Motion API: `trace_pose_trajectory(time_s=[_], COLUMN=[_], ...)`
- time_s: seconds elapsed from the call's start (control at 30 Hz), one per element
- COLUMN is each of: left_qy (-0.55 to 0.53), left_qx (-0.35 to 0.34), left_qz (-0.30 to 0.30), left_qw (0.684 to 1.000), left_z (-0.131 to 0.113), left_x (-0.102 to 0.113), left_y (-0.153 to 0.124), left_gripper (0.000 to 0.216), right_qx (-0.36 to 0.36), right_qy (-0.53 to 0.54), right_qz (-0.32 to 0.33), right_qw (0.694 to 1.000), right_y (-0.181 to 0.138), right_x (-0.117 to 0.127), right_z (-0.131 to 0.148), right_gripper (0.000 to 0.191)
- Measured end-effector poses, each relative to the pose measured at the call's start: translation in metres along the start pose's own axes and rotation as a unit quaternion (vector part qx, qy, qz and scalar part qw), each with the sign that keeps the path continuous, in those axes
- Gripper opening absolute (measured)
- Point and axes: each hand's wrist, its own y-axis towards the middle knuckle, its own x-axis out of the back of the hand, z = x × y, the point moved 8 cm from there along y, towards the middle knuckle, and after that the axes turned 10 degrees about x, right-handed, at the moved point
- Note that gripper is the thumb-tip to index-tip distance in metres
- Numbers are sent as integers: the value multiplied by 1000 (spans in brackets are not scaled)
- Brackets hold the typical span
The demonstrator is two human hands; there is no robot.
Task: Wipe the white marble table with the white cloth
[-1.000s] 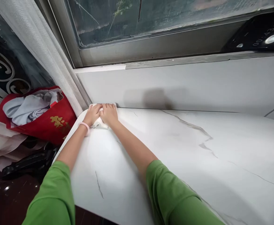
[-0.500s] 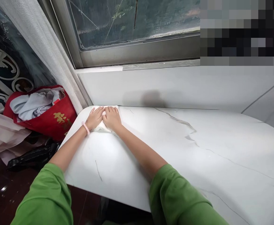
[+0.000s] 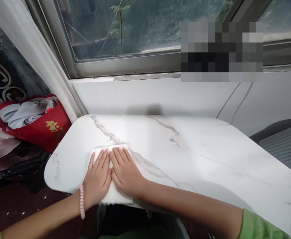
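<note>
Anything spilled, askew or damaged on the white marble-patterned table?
Nothing stands out: no spill shows on the white marble-patterned table; grey streaks look like veining; a white cloth lies under the left hand and right hand.

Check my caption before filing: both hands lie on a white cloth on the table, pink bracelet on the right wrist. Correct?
No: in the head view the pink bracelet circles the left wrist. The left hand and right hand lie on the white cloth on the table.

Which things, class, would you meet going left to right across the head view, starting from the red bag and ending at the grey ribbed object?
Red bag → pink bracelet → left hand → right hand → grey ribbed object
</note>
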Motion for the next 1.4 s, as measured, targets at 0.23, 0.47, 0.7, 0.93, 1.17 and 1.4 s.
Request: trace_pose_trajectory(time_s=[0.23,0.47,0.7,0.93,1.17,1.4], left_qy=[-1,-42,-63,-42,-27,5], left_qx=[-7,-22,-15,-19,-15,-11], left_qz=[18,93,100,94,71,26], left_qw=[1000,995,993,995,997,1000], left_z=[17,71,93,95,74,21], left_x=[-19,-60,-76,-80,-77,-66], left_y=[44,159,230,249,228,176], left_gripper=[56,52,50,50,49,51], right_qx=[-40,-167,-198,-198,-183,-158], right_qy=[25,16,13,5,10,28], right_qz=[44,9,-12,-37,-21,3], right_qw=[998,986,980,979,983,987], right_y=[30,96,134,139,113,57], right_x=[-15,-35,-42,-37,-28,-6], right_z=[-39,-129,-185,-198,-188,-161], right_gripper=[59,55,50,47,48,51])
